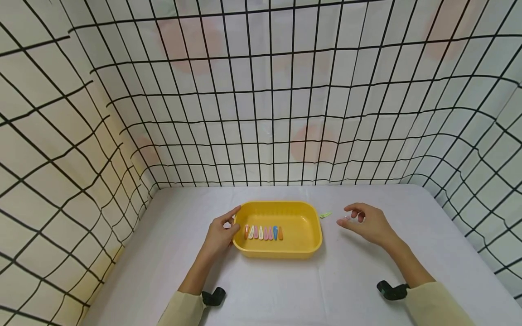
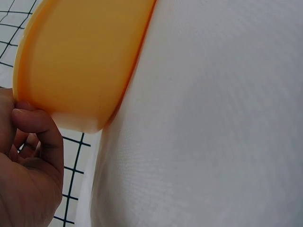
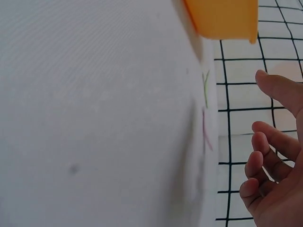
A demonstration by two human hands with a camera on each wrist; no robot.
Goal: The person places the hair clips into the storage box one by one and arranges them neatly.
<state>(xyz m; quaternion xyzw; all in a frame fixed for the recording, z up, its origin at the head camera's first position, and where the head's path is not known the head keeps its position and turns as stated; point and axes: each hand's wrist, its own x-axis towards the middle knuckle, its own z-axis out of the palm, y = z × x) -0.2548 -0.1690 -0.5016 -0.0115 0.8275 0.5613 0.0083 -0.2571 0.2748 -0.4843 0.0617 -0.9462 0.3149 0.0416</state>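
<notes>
A yellow plastic tray (image 1: pixel 302 228) stands on the table. Inside it, several snap hair clips (image 1: pixel 266 233) lie in a row, in orange, white, pink and blue. My left hand (image 1: pixel 219 233) grips the tray's left end by the rim, thumb and fingers bent on it. To the right of the tray, my right hand (image 1: pixel 372 222) hovers with thumb and fingers apart and nothing between them. Below its fingertips lies a pink hair clip (image 3: pixel 205 130), partly hidden in the head view. A green hair clip (image 1: pixel 325 215) lies between the tray and that hand.
White cloth covers the table (image 1: pixel 277 290). A black wire grid (image 1: pixel 271 86) with white sheeting behind it encloses the back and both sides. Dark wrist devices (image 1: pixel 214 297) sit at both sleeve cuffs.
</notes>
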